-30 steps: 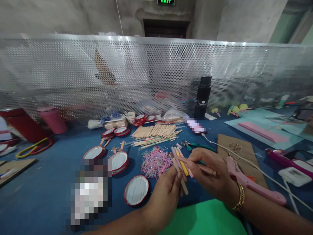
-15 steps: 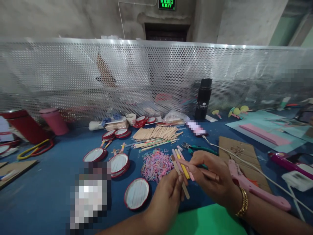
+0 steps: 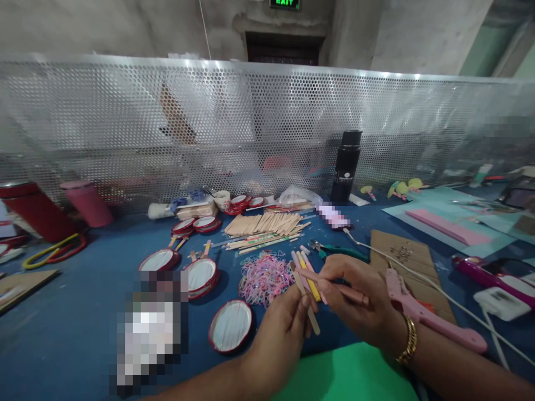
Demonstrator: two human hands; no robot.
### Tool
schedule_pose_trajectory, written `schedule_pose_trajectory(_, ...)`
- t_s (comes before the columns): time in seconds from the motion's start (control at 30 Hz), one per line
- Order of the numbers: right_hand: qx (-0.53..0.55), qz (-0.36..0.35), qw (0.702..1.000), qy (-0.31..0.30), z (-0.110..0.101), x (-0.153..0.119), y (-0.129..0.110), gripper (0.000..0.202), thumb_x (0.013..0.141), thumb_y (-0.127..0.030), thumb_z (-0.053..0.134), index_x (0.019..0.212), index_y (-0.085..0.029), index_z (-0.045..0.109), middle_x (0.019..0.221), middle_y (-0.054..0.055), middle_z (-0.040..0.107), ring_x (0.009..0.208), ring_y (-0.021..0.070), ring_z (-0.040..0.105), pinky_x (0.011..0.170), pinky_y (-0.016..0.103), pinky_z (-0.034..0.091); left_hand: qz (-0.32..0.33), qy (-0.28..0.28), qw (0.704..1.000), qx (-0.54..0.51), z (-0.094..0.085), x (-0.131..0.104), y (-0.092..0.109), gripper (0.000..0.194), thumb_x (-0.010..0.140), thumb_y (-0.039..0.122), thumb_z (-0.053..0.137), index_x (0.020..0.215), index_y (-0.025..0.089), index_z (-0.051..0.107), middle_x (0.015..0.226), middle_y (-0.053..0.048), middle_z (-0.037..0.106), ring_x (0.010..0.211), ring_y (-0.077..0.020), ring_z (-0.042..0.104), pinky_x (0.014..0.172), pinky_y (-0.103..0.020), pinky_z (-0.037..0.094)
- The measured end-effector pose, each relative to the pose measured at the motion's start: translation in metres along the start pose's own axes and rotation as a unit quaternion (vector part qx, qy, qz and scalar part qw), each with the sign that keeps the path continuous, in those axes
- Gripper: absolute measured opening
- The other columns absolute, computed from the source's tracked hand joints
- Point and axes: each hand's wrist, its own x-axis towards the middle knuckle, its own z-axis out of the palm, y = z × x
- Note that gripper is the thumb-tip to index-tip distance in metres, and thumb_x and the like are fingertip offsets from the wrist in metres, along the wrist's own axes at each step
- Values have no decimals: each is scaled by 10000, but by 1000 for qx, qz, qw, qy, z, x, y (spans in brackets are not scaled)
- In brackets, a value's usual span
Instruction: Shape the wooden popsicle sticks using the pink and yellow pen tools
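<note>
My left hand point(image 3: 279, 331) pinches a flat wooden craft stick point(image 3: 311, 317), slanting up and away from me, its far end coloured brown. In my right hand point(image 3: 357, 292) is a brownish-pink marker pen point(image 3: 350, 292), gripped as for writing, its tip at the upper part of the stick. Just beyond my hands lie several markers, among them a yellow marker point(image 3: 315, 290). To their left sits a heap of small coloured rubber bands point(image 3: 264, 281). Beside my left hand lies a round red-rimmed lid point(image 3: 230, 326). A green sheet point(image 3: 346, 376) lies below my hands.
Farther back are a pile of wooden sticks point(image 3: 267, 223) and a black bottle point(image 3: 346, 170). At right, a pink glue gun point(image 3: 432, 320) rests by cardboard point(image 3: 382, 248), with a white cable point(image 3: 412, 270) crossing. Red-rimmed discs with stick handles point(image 3: 201, 278) stand left. A perforated metal screen point(image 3: 217, 120) borders the table.
The camera view has shifted slightly, moving everything a little left and up in the picture. Both hands keep the same hold on the stick and the marker pen.
</note>
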Motion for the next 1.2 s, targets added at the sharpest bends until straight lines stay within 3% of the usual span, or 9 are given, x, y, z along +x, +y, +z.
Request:
schedule_pose_trajectory(0.3, -2, 13, 1000, 27, 0, -1, 3, 76, 892, -155, 583, 842, -205, 558, 730, 6, 604, 676, 147, 559, 652, 313, 432, 11, 5, 1000, 4, 0, -1, 1, 329, 1001, 432, 355, 821, 205, 511, 616, 45, 467, 526, -107, 408, 517, -230, 317)
schedule_pose_trajectory(0.5, -3, -2, 1000, 0, -1, 0, 2, 76, 893, -153, 580, 845, -206, 552, 721, -1, 603, 667, 143, 558, 645, 305, 432, 11, -1, 1000, -5, 1, 0, 1, 332, 999, 440, 353, 804, 208, 490, 612, 52, 454, 511, -100, 397, 500, -222, 316)
schedule_pose_trajectory(0.7, -22, 22, 999, 27, -1, 1, 2, 103, 897, -165, 575, 800, -197, 565, 706, 0, 585, 653, 140, 550, 633, 300, 417, 17, 9, 1000, 2, 1, 0, 0, 329, 1004, 427, 348, 811, 208, 500, 618, 48, 463, 538, -105, 409, 524, -223, 322)
schedule_pose_trajectory(0.9, 2, 0, 1000, -1, 0, 2, -1, 73, 892, -170, 581, 835, -205, 553, 703, -5, 600, 649, 142, 556, 634, 297, 427, 12, 3, 1000, -5, 1, 0, 1, 330, 997, 439, 365, 797, 209, 490, 609, 48, 463, 540, -109, 406, 525, -228, 321)
schedule_pose_trajectory(1.07, -20, 31, 999, 20, 0, 0, 1, 119, 898, -179, 580, 784, -202, 553, 694, 0, 583, 646, 146, 549, 632, 300, 421, 10, 11, 1000, -4, 0, 0, 4, 329, 998, 430, 364, 791, 209, 492, 614, 44, 462, 538, -111, 409, 527, -231, 322)
schedule_pose_trajectory(1.2, 0, 13, 1000, 11, 0, -1, 2, 70, 900, -167, 575, 843, -205, 562, 710, -3, 595, 657, 143, 556, 641, 296, 431, 7, 7, 1000, 10, 0, 0, 2, 336, 999, 445, 352, 817, 207, 505, 624, 41, 470, 538, -111, 412, 524, -232, 314)
